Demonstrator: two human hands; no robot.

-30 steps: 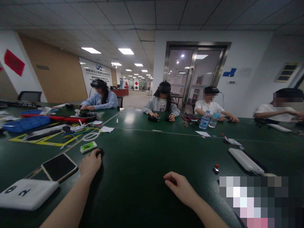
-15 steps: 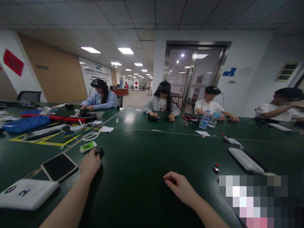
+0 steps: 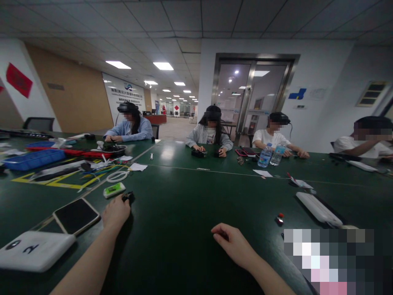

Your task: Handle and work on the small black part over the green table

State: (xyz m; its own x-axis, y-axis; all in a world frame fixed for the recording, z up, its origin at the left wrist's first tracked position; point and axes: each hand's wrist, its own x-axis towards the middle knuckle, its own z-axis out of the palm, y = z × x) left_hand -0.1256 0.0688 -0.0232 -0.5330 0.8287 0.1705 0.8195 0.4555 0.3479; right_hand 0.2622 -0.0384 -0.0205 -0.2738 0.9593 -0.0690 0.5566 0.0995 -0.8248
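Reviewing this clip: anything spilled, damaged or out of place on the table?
Nothing looks spilled or damaged. Only the tangle of coloured cables, beyond the left hand near the blue tray, looks untidy: its strands sprawl loosely. The pixelated lower-right area can't be judged.

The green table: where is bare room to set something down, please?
The table is barest between the left hand and right hand. Another free patch runs from the right hand forward to the paper by the bottles. The left side is crowded: white box, white-framed screen, green-and-white pack, blue tray.
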